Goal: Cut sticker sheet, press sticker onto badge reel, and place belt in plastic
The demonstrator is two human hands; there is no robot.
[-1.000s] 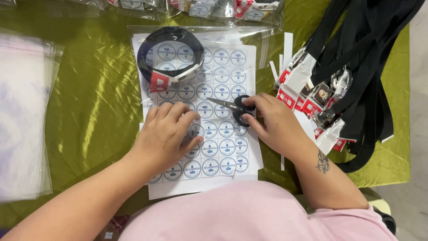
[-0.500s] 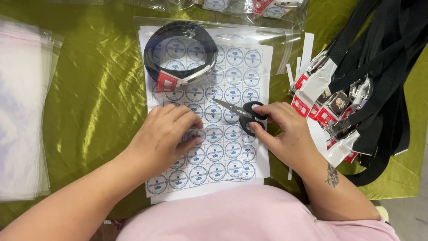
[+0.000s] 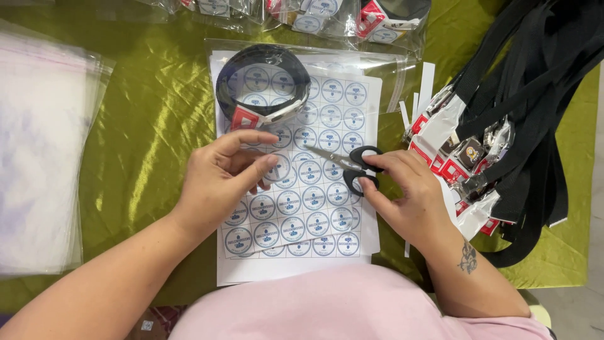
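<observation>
Black-handled scissors flat atop white sheet of round blue stickers, blades pointing left.

Scissors on sticker sheet, straps right.
</observation>
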